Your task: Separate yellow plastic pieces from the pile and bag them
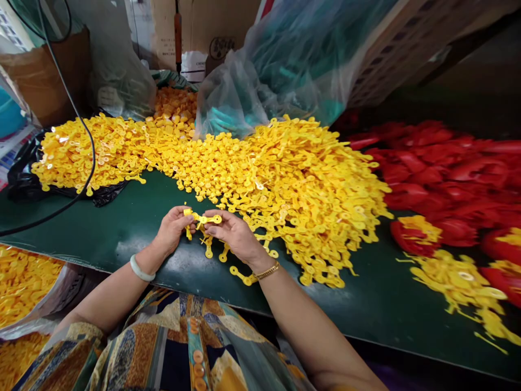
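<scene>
L hand (173, 228) & R hand (234, 234), each grip pinching one end of a small yellow plastic ring-tab piece (202, 219) just above dark green surface (122, 228). Prob. light, bendy, slick; hold by ring ends. Big yellow pile (309, 174) to the right.

glossy yellow plastic parts (285, 174), seemingly smooth green tabletop (134, 228)
</scene>
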Tool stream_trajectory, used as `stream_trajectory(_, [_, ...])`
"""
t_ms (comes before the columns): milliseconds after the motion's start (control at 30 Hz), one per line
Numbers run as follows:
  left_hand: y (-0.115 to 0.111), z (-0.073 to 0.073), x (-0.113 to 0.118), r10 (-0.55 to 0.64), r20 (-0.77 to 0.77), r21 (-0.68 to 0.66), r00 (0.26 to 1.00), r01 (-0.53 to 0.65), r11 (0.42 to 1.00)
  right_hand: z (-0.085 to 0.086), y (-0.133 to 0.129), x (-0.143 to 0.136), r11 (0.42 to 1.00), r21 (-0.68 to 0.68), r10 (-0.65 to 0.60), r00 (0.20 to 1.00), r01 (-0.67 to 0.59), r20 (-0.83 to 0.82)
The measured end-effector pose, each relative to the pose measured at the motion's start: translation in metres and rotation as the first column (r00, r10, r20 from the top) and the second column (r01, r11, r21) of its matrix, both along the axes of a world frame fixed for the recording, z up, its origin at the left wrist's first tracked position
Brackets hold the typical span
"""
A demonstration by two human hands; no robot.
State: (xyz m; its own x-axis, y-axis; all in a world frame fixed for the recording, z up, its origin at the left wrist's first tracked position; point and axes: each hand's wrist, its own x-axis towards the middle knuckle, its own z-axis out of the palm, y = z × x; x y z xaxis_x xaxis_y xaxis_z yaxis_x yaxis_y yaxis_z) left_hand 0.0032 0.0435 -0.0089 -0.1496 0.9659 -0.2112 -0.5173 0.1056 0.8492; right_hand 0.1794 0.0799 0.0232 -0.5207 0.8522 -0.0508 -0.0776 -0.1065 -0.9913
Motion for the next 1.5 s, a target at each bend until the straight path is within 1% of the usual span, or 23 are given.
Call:
stream_trajectory(67, [-0.001,0.000,0.001,-0.007,0.005,0.008,1.000,0.007,1.000,-0.005,-0.001,-0.002,0.999,-0.002,-0.034,0.999,0.034,-0.010])
stream_trajectory(100, [-0.001,0.000,0.002,-0.025,0.007,0.014,1.000,0.025,1.000,-0.007,-0.001,-0.003,0.998,0.018,-0.057,0.998,0.057,0.005])
stream_trajectory(200, [-0.004,0.001,0.004,-0.106,0.022,0.022,0.994,0.106,0.994,-0.010,0.001,-0.003,0.984,0.130,-0.128,0.991,0.124,0.026])
stream_trajectory(300, [-0.005,0.004,0.003,-0.157,0.062,0.001,0.986,0.157,0.988,-0.008,0.002,0.003,0.966,0.222,-0.144,0.989,0.136,0.022])
stream_trajectory(367, [-0.005,0.005,0.001,-0.166,0.087,-0.017,0.982,0.169,0.986,-0.007,0.001,0.006,0.962,0.252,-0.132,0.988,0.109,0.076])
stream_trajectory(467, [-0.005,0.006,0.000,-0.170,0.103,-0.010,0.980,0.172,0.985,-0.006,-0.003,0.005,0.963,0.260,-0.106,0.984,0.065,0.145])
stream_trajectory(567, [-0.005,0.005,0.001,-0.175,0.105,0.012,0.979,0.175,0.985,-0.009,-0.007,0.000,0.966,0.253,-0.101,0.982,0.058,0.160])
stream_trajectory(667, [-0.006,0.005,0.003,-0.189,0.106,0.024,0.976,0.187,0.982,-0.012,-0.009,-0.005,0.972,0.226,-0.108,0.981,0.070,0.159])
stream_trajectory(833, [-0.007,0.007,0.003,-0.196,0.102,0.039,0.975,0.193,0.980,-0.017,-0.008,-0.009,0.972,0.196,-0.163,0.975,0.132,0.154])
stream_trajectory(967, [-0.006,0.005,0.001,-0.195,0.093,0.033,0.976,0.193,0.981,-0.021,-0.006,-0.010,0.973,0.187,-0.164,0.975,0.135,0.152])
stream_trajectory(1067, [-0.006,0.006,0.001,-0.194,0.095,0.024,0.976,0.193,0.981,-0.022,-0.006,-0.010,0.970,0.205,-0.162,0.974,0.128,0.160])
stream_trajectory(1267, [-0.006,0.008,0.002,-0.198,0.110,-0.007,0.974,0.200,0.980,-0.019,-0.007,-0.010,0.951,0.284,-0.181,0.964,0.121,0.195])
stream_trajectory(1500, [-0.005,0.003,0.002,-0.177,0.098,0.035,0.979,0.174,0.984,-0.016,-0.010,-0.010,0.941,0.311,-0.198,0.961,0.131,0.194])
